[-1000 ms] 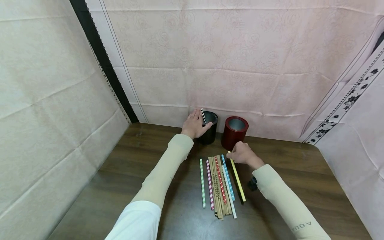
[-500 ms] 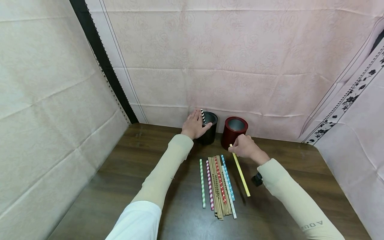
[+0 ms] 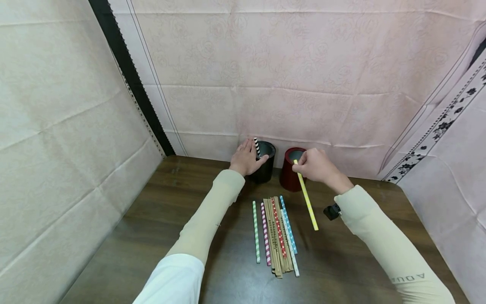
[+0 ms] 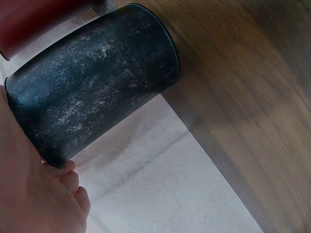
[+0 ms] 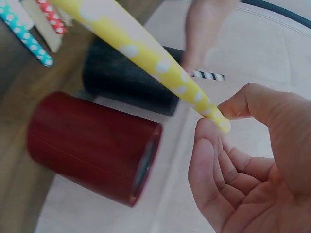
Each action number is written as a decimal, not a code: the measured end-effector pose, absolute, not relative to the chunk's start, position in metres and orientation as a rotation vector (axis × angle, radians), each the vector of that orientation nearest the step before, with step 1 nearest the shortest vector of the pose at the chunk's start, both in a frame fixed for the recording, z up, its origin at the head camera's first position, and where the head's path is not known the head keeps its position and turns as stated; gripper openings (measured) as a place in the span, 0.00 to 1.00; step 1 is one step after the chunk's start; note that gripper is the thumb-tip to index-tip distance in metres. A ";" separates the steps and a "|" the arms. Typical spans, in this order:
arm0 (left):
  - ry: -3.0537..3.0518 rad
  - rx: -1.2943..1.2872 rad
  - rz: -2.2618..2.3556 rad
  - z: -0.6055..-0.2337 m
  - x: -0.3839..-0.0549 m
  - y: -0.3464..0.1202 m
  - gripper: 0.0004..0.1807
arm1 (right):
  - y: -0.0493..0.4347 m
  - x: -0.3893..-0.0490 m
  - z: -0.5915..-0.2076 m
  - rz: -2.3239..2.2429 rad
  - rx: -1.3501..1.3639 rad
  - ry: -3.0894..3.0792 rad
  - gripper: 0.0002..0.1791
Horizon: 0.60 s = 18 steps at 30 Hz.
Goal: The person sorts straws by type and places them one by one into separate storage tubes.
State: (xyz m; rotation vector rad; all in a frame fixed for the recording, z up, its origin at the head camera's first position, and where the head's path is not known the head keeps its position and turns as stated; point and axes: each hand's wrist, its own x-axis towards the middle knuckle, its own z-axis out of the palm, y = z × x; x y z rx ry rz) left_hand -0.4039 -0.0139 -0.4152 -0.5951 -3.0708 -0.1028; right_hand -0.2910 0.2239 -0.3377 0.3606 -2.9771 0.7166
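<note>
My right hand (image 3: 317, 165) pinches one end of a yellow paper straw (image 5: 160, 65) with white dots between thumb and fingertips. The straw (image 3: 308, 202) slants down toward me, off the table, its upper end overlapping the red cup (image 3: 290, 177) in the head view. That cup (image 5: 92, 145) is dark red with a grey inside. To its left, my left hand (image 3: 246, 158) lies at the rim of a black cup (image 4: 97, 87), fingers stretched and thumb spread along the rim. A black-and-white striped straw (image 3: 257, 146) pokes up from the black cup beside the fingers.
On the brown wooden table (image 3: 171, 236) lie a green-striped straw (image 3: 256, 232), a pink-striped straw (image 3: 266, 240), brown paper-wrapped straws (image 3: 274, 253), a red dotted straw (image 3: 279, 228) and blue dotted straws (image 3: 289, 228). Pale patterned cloth (image 3: 296, 76) hangs close behind the cups.
The right hand has lifted the yellow straw off the table and carried it up and away, to in front of the red cup. The left hand has stayed at the black cup.
</note>
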 end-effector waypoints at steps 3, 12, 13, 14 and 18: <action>-3.076 -0.594 -0.110 -0.414 -0.404 -0.014 0.52 | 0.222 -0.290 -0.325 0.719 0.378 -2.913 0.13; -3.074 -0.591 -0.094 -0.415 -0.404 -0.012 0.52 | 0.218 -0.291 -0.304 0.781 0.340 -2.744 0.11; -3.073 -0.593 -0.097 -0.415 -0.404 -0.012 0.52 | 0.217 -0.291 -0.302 0.784 0.329 -2.721 0.11; -3.074 -0.594 -0.100 -0.415 -0.404 -0.012 0.52 | 0.216 -0.291 -0.301 0.795 0.324 -2.696 0.11; -3.076 -0.590 -0.098 -0.414 -0.403 -0.013 0.52 | 0.210 -0.294 -0.295 0.809 0.326 -2.587 0.11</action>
